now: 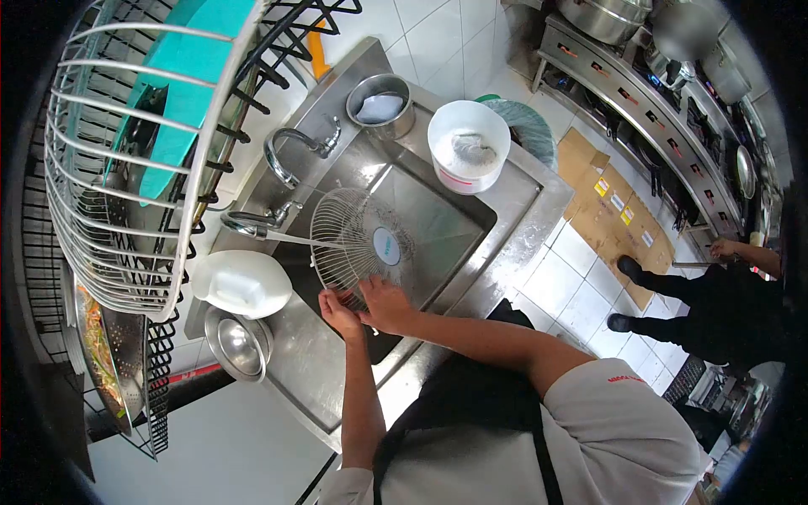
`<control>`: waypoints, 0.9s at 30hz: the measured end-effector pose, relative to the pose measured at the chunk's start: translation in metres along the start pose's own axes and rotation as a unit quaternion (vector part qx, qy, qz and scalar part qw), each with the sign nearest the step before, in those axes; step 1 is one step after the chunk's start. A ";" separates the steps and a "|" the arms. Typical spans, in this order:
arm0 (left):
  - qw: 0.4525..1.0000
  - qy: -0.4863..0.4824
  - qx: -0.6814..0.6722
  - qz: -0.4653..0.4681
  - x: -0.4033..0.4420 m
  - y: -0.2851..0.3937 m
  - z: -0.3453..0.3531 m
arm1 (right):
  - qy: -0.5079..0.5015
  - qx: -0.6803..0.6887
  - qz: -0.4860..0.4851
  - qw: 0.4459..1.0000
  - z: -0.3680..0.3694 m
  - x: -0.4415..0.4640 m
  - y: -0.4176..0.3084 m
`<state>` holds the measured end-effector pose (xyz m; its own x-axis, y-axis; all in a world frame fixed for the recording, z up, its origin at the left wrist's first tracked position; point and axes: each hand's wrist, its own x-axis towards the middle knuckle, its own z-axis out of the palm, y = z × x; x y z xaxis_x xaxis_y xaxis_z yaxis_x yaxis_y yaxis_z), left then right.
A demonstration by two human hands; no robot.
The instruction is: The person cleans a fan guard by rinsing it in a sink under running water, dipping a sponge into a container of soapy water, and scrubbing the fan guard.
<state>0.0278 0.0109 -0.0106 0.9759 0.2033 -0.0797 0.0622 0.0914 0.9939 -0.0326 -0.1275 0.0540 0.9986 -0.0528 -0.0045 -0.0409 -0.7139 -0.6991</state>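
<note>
I have one wire fan guard just ahead of both hands, over the one sink. My left hand seems closed round its near rim; the right hand lies against it just beside, fingers partly hidden, so I can't tell whether it grips. I'd judge the guard light, its thin wires springy and easily bent, slippery under the water; the outer rim looks the surest hold. I count two taps beyond the left hand, one white container left of it, and, beyond the right hand, one bucket and one steel pot.
</note>
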 end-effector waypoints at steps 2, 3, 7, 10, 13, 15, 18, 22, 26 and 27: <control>0.999 -0.033 0.010 -0.013 -0.008 0.024 0.011 | -0.030 -0.030 0.027 0.999 -0.010 0.003 -0.003; 0.998 -0.053 0.008 -0.027 -0.013 0.035 0.016 | -0.017 -0.026 0.038 0.999 -0.010 0.004 -0.003; 0.979 -0.150 0.074 -0.113 0.019 0.027 -0.009 | -0.002 -0.025 0.060 0.998 -0.006 0.004 0.006; 0.970 -0.135 0.043 -0.196 0.064 0.048 0.001 | -0.020 -0.035 0.067 0.997 0.007 0.005 0.019; 0.975 -0.162 0.097 -0.120 0.095 0.068 0.027 | -0.034 -0.046 0.048 0.997 0.024 -0.002 0.025; 0.960 -0.186 0.175 -0.118 0.100 0.069 0.034 | -0.023 -0.039 0.010 0.999 0.031 -0.005 0.030; 0.958 -0.149 0.223 -0.105 0.102 0.057 0.032 | 0.003 0.000 -0.041 0.999 0.041 -0.003 0.036; 0.976 -0.078 0.186 -0.080 0.099 0.047 0.032 | -0.007 0.015 -0.034 0.999 0.041 0.004 0.034; 0.978 -0.047 0.201 -0.040 0.105 0.047 0.047 | -0.042 0.040 -0.006 0.998 0.022 0.007 0.025; 0.980 -0.046 0.191 -0.036 0.105 0.044 0.045 | -0.043 0.038 -0.005 0.998 0.024 0.007 0.025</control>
<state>0.1422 -0.0075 0.0286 0.9799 0.1188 -0.1600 0.1871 -0.2723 0.9438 -0.0255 -0.1294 0.0193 0.9983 0.0167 -0.0556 -0.0308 -0.6588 -0.7517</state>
